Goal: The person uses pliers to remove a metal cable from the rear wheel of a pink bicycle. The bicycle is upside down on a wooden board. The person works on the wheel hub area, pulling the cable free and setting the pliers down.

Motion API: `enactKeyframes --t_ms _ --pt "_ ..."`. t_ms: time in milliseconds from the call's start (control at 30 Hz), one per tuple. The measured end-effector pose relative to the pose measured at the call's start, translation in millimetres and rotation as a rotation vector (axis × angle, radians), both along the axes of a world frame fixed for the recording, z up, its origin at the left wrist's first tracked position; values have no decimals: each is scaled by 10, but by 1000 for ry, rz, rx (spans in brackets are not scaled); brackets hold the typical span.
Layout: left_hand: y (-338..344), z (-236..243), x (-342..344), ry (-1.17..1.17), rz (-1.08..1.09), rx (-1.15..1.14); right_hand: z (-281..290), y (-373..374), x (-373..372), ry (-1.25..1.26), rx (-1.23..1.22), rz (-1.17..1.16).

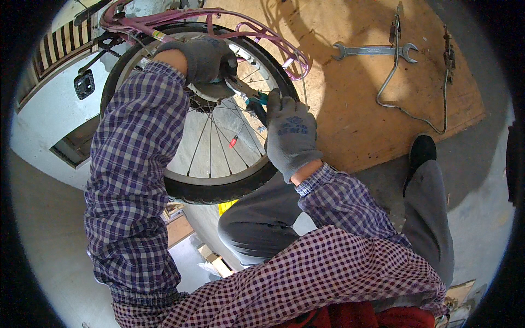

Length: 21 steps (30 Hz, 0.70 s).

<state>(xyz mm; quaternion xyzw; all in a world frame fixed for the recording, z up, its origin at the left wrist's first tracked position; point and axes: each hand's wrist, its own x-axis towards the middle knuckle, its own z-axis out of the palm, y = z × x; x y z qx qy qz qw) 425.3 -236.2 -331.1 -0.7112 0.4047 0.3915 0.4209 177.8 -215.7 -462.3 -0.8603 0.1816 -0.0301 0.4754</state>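
Note:
A bicycle wheel with a black tyre [229, 195] and thin spokes stands in front of me, fixed in a pink bicycle frame [188, 15]. Both my hands wear grey gloves. My left hand [205, 59] is curled near the hub, above a grey rounded part [213, 90]; what its fingers hold is hidden. My right hand [291, 133] grips pliers [257, 104] with teal and black handles. The pliers' jaws point toward my left hand, over the spokes; whether they bite on anything is too small to tell.
A double open-ended wrench [374, 51] lies on the wooden board [350, 126] at the right, beside a bent metal rod or cable [385, 104] with clamp-like ends. A black pedal [84, 85] sticks out at the left. Something small and red [233, 142] shows among the spokes.

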Motion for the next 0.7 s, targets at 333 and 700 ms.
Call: enactKeyframes --t_ms 333,700 --pt "173 -72 141 -16 -67 -68 -99 -141 49 -67 349 85" --pt "51 25 -15 -55 -111 -33 -423 -401 34 126 1401 410"
